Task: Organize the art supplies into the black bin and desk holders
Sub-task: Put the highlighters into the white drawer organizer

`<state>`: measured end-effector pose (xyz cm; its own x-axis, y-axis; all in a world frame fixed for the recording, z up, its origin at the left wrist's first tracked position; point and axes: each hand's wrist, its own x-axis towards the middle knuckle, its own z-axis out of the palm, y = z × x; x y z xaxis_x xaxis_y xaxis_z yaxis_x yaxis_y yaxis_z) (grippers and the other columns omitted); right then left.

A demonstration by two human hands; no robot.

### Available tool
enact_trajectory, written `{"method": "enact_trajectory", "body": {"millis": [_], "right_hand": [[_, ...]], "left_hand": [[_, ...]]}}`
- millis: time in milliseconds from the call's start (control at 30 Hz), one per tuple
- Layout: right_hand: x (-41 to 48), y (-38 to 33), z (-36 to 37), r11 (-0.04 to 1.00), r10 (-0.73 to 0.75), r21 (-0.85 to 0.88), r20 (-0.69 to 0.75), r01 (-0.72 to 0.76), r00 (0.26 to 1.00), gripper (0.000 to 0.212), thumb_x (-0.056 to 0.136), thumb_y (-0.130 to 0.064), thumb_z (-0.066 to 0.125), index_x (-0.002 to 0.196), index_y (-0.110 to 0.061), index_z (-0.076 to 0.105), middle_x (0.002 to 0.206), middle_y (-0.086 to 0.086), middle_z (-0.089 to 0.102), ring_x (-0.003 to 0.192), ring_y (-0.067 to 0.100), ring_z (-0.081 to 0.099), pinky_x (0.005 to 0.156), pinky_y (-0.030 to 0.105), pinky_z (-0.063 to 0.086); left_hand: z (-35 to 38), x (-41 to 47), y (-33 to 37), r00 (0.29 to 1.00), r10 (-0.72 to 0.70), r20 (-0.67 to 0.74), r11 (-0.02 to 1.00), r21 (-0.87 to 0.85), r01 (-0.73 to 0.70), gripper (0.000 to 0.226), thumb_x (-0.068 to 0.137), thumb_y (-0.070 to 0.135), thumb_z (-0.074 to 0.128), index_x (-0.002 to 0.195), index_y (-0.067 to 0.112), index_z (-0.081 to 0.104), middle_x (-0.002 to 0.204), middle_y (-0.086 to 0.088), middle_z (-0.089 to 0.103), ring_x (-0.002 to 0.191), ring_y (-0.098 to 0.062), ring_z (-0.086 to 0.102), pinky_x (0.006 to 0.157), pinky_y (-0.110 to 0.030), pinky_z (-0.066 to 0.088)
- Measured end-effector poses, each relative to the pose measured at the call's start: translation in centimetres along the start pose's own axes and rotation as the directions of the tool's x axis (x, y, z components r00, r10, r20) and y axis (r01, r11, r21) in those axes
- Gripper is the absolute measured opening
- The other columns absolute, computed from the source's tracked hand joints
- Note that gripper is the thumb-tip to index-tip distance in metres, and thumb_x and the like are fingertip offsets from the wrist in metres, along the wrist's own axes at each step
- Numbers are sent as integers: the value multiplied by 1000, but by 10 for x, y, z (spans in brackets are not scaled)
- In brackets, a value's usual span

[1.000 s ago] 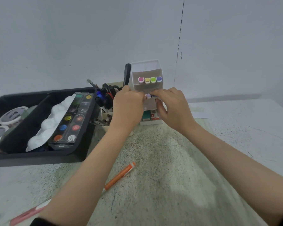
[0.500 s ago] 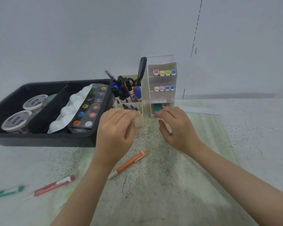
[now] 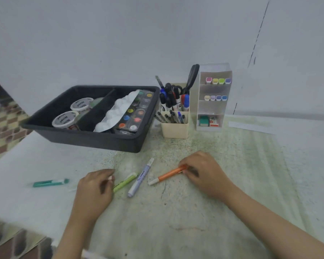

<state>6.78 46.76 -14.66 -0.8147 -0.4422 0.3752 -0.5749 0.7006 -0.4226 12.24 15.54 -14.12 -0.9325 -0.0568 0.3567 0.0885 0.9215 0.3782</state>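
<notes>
We see the black bin (image 3: 86, 137) at the back left, the cream holder (image 3: 174, 129) and white tiered holder (image 3: 210, 109) beside it. The teal pen (image 3: 51, 182), green highlighter (image 3: 126, 181) and lilac marker (image 3: 140, 178) lie flat; our right hand (image 3: 204, 172) pinches the orange marker (image 3: 168, 174).

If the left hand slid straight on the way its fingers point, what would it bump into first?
Probably the green marker, lying just past the left hand; the pale blue marker lies beyond, then the orange marker in the right hand.
</notes>
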Motion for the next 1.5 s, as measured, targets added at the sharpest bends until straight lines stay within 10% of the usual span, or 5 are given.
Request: {"method": "enact_trajectory", "body": {"millis": [467,800,1100,1500], "right_hand": [[0,-13,-51,836,380,532,-384,-135,841,20,84,-9,68,100,-21,62,84,-7,66,75,2,63,69,10,48],[22,13,-111,965,232,251,-679,-76,696,15,86,-5,65,100,-11,66,89,-11,61,82,-7,59,77,7,45],[45,64,-106,919,-133,-384,-518,-91,845,12,78,-4,73,90,-4,70,84,9,62,73,25,55,67,21,35],[62,87,-91,911,-3,-369,-449,-183,893,11,72,-12,79,83,-11,75,60,5,52,52,27,52,50,24,30]], "left_hand": [[-25,36,50,997,-72,-42,958,-280,58,25,83,5,66,84,30,63,85,13,62,78,-6,58,68,-13,39],[-53,73,156,969,147,-197,713,-659,-242,26,76,-1,72,94,17,67,81,17,70,78,-1,67,74,-10,50],[-20,112,203,922,271,-277,587,-712,-387,14,81,4,70,90,14,67,82,9,72,77,-9,71,72,-26,57],[43,145,222,849,451,-276,653,-546,-525,17,78,-1,70,95,0,70,91,-8,71,85,-18,68,80,-29,56]]}}
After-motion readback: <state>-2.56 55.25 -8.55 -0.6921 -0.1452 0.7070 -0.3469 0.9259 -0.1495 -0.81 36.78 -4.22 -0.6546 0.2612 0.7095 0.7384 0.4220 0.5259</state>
